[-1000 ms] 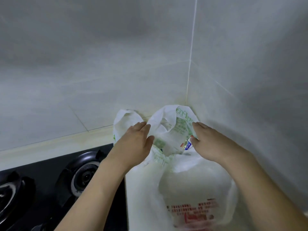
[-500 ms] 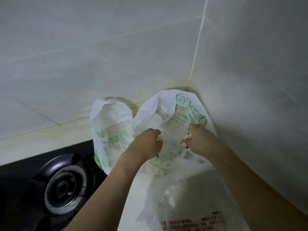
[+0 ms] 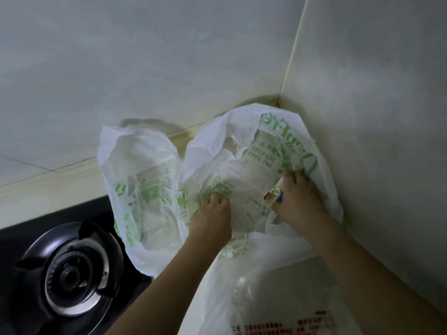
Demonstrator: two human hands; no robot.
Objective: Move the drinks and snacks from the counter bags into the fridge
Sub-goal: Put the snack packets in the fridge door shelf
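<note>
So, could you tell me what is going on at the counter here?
A person is working at a white plastic bag with green print that sits in the corner of the counter. The left hand and right hand both grip its plastic, apparently opening it. A small red, gold and blue packet shows by the right hand. A second bag with red print lies nearer, and a gas burner is to the left. Nothing has been lifted out yet.

pale tiled walls (image 3: 169, 56), black hob (image 3: 31, 238)

Head view, down onto corner counter (image 3: 72, 187)
</note>
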